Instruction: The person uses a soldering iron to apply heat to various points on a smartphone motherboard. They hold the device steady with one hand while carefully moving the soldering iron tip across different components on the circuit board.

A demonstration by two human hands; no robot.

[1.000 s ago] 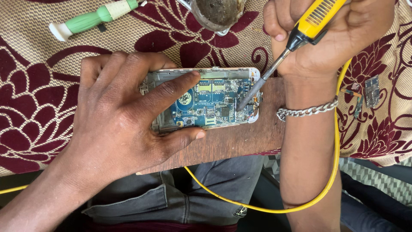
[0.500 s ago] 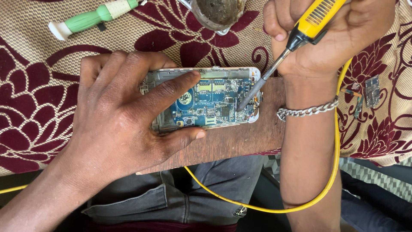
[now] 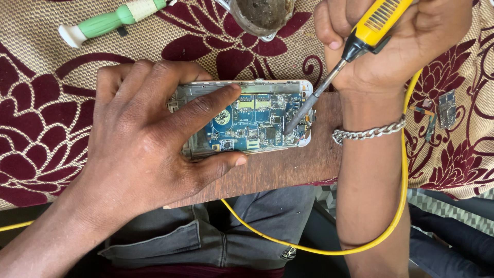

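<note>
A beige cloth [image 3: 41, 118] patterned with dark red flowers covers the work surface, and on its near edge lies a brown wooden board [image 3: 288, 167] above the person's grey trousers [image 3: 221, 234]. On the board sits an opened phone [image 3: 247, 118] with its back off, the blue circuit board [image 3: 257, 123] exposed and facing up. The left hand [image 3: 149, 149] lies flat over the left part of the phone, fingers spread apart and pressing it down, the forefinger stretched across the circuit board and the thumb against the phone's near edge. The right hand [image 3: 396, 46], with a silver chain bracelet [image 3: 368, 133] at the wrist, has its fingers closed tight around the yellow handle of a soldering iron [image 3: 355, 51]; the iron slants down to the left and its metal tip rests on the right part of the circuit board. A yellow cord [image 3: 396, 216] loops from the iron down past the right forearm and back under the board. At the top edge stand a round, dirty metal tin [image 3: 262, 15] and, further left, a green-handled tool [image 3: 108, 21]. A small loose circuit piece [image 3: 446, 109] lies on the cloth at the right.
</note>
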